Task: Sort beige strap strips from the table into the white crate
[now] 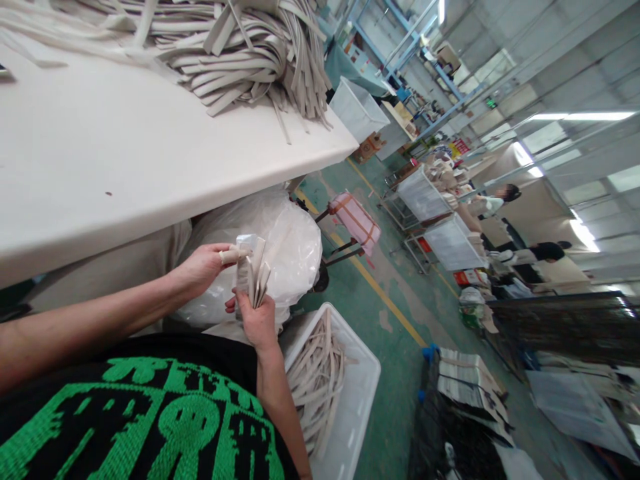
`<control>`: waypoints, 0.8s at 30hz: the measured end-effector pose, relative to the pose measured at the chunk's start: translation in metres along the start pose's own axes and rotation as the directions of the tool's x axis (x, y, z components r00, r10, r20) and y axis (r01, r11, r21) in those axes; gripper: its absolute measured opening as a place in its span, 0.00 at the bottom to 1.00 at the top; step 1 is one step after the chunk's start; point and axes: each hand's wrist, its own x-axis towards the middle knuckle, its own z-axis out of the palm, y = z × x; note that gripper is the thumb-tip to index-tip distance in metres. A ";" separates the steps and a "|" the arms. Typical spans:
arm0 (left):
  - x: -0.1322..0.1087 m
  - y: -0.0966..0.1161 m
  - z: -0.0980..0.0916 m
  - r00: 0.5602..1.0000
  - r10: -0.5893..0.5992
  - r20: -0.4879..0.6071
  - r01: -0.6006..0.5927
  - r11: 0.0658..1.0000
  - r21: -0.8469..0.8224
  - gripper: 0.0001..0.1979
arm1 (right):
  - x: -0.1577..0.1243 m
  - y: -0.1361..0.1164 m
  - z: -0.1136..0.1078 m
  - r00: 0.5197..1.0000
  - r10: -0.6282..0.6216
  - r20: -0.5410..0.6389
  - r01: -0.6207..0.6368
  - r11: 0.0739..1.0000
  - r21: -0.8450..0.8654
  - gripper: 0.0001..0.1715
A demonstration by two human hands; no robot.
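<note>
My right hand point(257, 319) is closed round a small bunch of beige fabric strips point(259, 272), whose flat ends fan upward out of the fist. My left hand point(203, 268) reaches in from the side, fingers pinched at the upper part of the bunch on a beige strip point(234, 255). That strip lies along the index finger and partly hides the fingertips. A clear, shiny flat piece point(243, 273) shows beside the strips; I cannot make out what it is. Both hands are in front of a large clear plastic bag point(295, 247), below the table edge.
Bundled beige strips point(245, 60) lie on the white-covered table point(90, 140). A white plastic bin point(367, 400) with loose strips stands beside me. Beyond are a pink-padded stool point(356, 220), wheeled white bins point(445, 240), stacked material point(470, 380) and two people point(493, 200) farther off.
</note>
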 end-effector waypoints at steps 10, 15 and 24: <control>0.001 -0.006 0.000 0.989 -0.029 -0.144 0.029 1.000 -0.001 0.16 | -0.033 0.030 -0.016 0.992 0.119 0.046 -0.118 0.993 -0.029 0.25; -0.009 -0.008 0.010 0.997 -0.077 0.004 0.077 0.997 0.027 0.18 | -0.011 0.010 -0.005 0.999 -0.015 -0.052 0.016 1.000 0.020 0.27; -0.020 -0.018 0.013 0.986 -0.097 0.135 0.087 0.993 0.076 0.20 | 0.002 0.001 0.005 0.983 -0.051 -0.178 0.053 0.999 0.008 0.25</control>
